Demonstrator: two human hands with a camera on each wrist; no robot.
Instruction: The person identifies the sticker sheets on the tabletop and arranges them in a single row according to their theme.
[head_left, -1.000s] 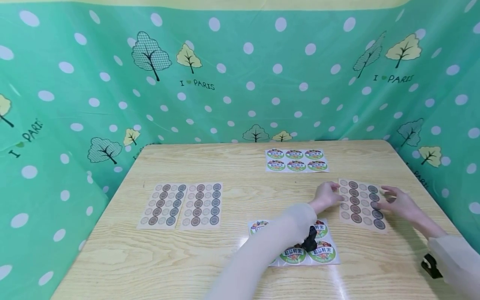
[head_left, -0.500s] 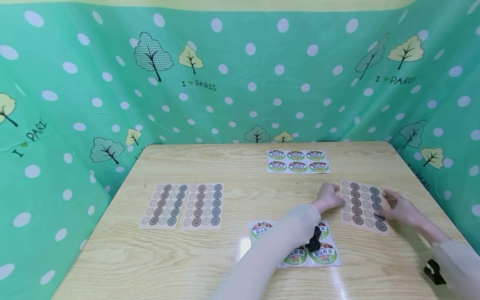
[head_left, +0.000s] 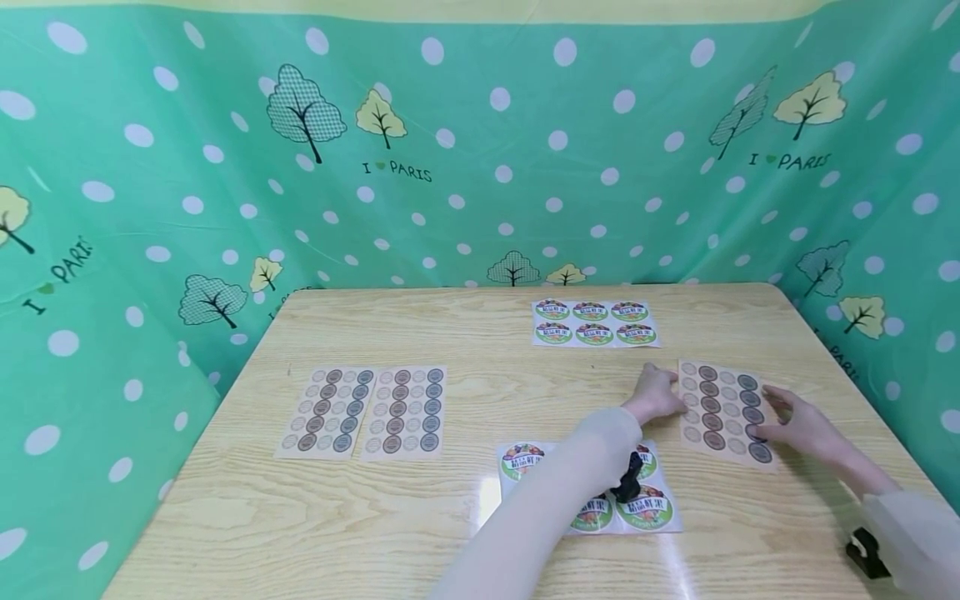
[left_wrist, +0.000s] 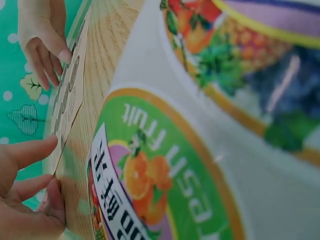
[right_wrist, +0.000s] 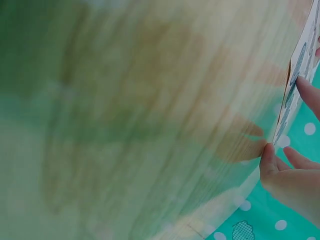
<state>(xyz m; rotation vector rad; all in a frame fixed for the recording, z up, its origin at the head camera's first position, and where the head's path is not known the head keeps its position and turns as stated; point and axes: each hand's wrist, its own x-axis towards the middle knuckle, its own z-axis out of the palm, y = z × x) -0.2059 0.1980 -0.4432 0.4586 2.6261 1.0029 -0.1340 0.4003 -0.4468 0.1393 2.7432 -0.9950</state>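
A beige sheet of small round stickers [head_left: 710, 406] lies on the right side of the table, with pale, brown and dark dots in columns. My left hand [head_left: 652, 392] is at its left edge, and the left wrist view shows the fingertips [left_wrist: 51, 143] right at the paper's edge. On the opposite side, my right hand [head_left: 804, 427] reaches over the right edge. Its thumb touches the dark column, while the other fingers rest along the border. Under my left forearm lies a sheet of big fruit labels [head_left: 649, 506], partly hidden by the sleeve.
Two similar beige sticker sheets, one [head_left: 324, 413] and another [head_left: 405, 413], lie side by side at the left. A second fruit label sheet [head_left: 594, 323] lies toward the back. Green dotted cloth [head_left: 450, 150] hangs behind and beside the table [head_left: 300, 525].
My right hand has shifted slightly nearer along the sheet's right edge, its thumb moving lower over the dark column. The left hand and the sheet stay almost in place.
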